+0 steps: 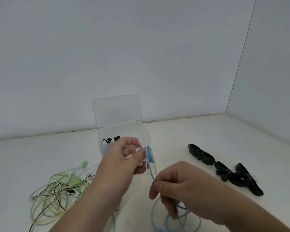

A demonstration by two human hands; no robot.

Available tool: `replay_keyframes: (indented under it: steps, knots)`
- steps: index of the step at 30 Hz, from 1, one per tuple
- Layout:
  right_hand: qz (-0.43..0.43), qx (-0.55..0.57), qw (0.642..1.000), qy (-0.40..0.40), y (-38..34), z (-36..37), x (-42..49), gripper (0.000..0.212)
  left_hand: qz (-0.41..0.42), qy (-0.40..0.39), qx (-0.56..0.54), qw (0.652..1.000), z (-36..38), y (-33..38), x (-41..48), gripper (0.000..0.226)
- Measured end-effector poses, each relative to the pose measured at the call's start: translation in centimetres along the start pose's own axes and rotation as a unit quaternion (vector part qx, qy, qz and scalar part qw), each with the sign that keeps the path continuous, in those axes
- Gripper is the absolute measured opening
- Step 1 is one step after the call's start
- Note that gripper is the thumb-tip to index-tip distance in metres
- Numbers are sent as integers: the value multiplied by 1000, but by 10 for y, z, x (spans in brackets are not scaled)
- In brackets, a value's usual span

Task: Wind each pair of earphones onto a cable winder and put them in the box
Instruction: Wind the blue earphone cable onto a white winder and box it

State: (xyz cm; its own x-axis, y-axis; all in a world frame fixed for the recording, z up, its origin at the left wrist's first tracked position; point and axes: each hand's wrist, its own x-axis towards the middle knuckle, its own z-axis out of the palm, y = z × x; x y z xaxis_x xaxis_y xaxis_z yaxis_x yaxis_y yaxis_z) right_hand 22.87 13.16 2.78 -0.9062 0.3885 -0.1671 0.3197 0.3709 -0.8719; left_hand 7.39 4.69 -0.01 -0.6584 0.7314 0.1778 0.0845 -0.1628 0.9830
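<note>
Entry, as seen from my head camera.

Left hand (124,159): I held it up just in front of the box (145,132), fingers curled, thumb and forefinger pinching a white winder (139,148).

Blue cable (148,154): several turns sat coiled round the winder, at the right edge of my left hand. From the coil one strand ran down and right to my other hand. The rest lay in loose loops on the surface (174,134) at the bottom of the view, beneath my right wrist.

Right hand (179,186): I held it lower and nearer than the left, with the fingers curled and the thumb and fingertips pinching the blue strand just below the winder.

Box: clear plastic, standing on the surface behind my left hand, its lid (115,111) open and upright at the back. Small black and white pieces (110,140) lay inside, possibly finished sets, though they were too small to tell.

Tangle (60,190): green, yellow and black-and-white earphones heaped together left of my left forearm.

Black winders (201,154) — three in a row on the surface at the right, well apart from both hands, the nearer two touching.
</note>
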Motion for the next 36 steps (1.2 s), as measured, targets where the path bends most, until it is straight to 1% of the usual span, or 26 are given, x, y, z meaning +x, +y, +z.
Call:
replay_keyframes:
  steps: [3,7,11,13,15,17,19,20,22,25,29,32,36]
  knots:
    - [23,-15,1000,-3,0,-1,-1,26,3,4,-73,997,-1,7,0,5]
    - [38,-24,998,40,2,-4,0,27,13,-15,-85,996,-3,10,-1,10]
    - [58,-41,995,67,3,-6,-1,25,9,-37,-88,995,-2,8,-1,28]
    - [60,-52,994,80,3,-4,0,25,2,-68,-94,993,-2,8,-2,33]
    - [56,-53,990,120,5,-5,2,25,-10,-107,-93,990,-1,8,-4,34]
    - [43,-41,982,177,7,-9,4,27,-19,-143,-65,987,-1,9,-6,30]
    - [26,-20,974,224,7,-13,3,26,-23,-161,-34,986,-1,10,-7,23]
    - [20,-8,972,233,7,-14,2,24,-26,-168,-21,985,-2,11,-7,22]
    - [23,17,975,221,7,-14,2,21,-31,-196,1,980,-4,13,-8,23]
    - [47,40,982,178,9,-15,3,18,-28,-241,32,969,-8,17,-9,32]
    - [66,58,984,157,12,-17,4,12,-28,-272,29,962,-8,19,-11,25]
    - [74,63,983,155,13,-17,5,13,-25,-256,25,966,-5,19,-11,23]
    - [68,86,982,157,14,-22,4,15,-15,-198,31,980,-6,18,-10,30]
